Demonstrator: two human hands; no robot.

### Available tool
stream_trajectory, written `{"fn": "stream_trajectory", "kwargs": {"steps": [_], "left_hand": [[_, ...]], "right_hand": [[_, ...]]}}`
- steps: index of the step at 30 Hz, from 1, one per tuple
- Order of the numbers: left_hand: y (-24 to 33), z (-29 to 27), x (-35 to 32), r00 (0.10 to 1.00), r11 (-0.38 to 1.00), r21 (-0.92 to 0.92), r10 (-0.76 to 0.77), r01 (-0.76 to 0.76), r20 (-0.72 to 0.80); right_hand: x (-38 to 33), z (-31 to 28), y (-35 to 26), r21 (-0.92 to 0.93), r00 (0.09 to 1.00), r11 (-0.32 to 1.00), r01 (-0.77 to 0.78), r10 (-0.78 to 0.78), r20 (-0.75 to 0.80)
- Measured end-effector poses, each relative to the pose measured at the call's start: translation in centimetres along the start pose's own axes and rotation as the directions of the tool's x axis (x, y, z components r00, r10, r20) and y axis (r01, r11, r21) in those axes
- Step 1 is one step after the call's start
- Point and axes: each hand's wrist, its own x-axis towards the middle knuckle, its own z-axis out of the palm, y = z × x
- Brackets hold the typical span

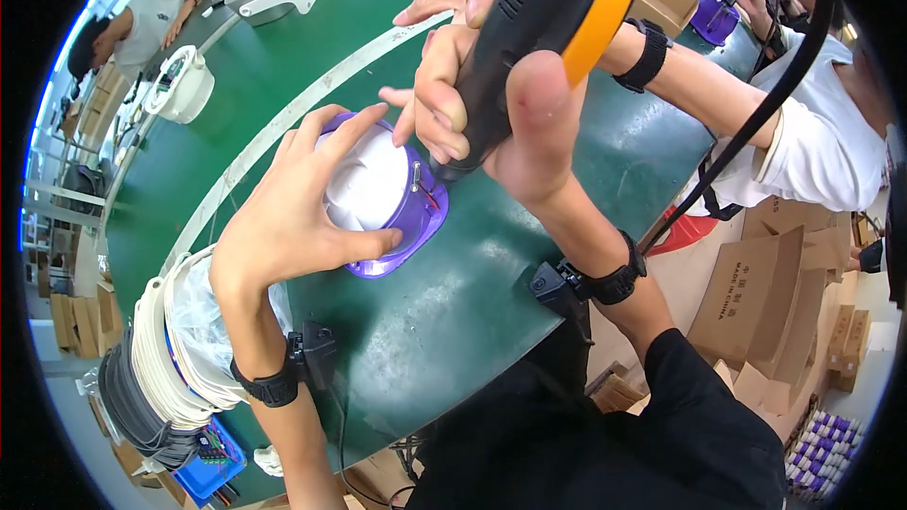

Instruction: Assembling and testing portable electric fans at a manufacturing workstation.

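Observation:
My left hand [269, 212] is closed around a purple round housing [430, 217] with a white inside [368, 179], its fingers over the far rim and its thumb on the near side. The housing rests on the green table. A small metal part [416, 175] shows on its right side. In my right hand [534, 142] is a black and orange electric screwdriver [515, 47], gripped round its body and tilted. Its lower end is beside the housing's right edge; the tip is hidden, so I cannot tell whether it touches.
A co-worker's hand [463, 0] reaches in behind the screwdriver from the right. Coiled white cable [156, 340] and a blue tray [213, 463] lie at the near left. A white housing [184, 85] stands at the far left. A black cord [775, 113] hangs at the right, above cardboard boxes [746, 293].

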Motion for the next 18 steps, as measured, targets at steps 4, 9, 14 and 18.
{"fn": "stream_trajectory", "kwargs": {"steps": [4,9,14,18], "left_hand": [[0.2,0.0,0.3,1.0,1.0,-0.014,-0.002,0.002,-0.004],[-0.4,0.1,0.0,0.999,0.999,0.006,0.038,-0.038,-0.011],[-0.9,0.2,-0.3,0.998,0.998,0.016,0.059,-0.059,-0.02],[-1.5,0.5,-0.5,0.995,0.996,0.023,0.087,-0.086,-0.042]], "right_hand": [[0.2,0.1,0.0,0.049,1.0,0.999,0.011,-0.01,-0.02],[0.9,3.0,0.6,0.327,0.977,0.94,0.096,-0.026,-0.212],[1.0,2.4,1.1,0.123,0.989,0.984,0.132,-0.123,-0.077],[1.3,3.3,1.3,0.234,0.99,0.963,0.134,-0.121,-0.07]]}}
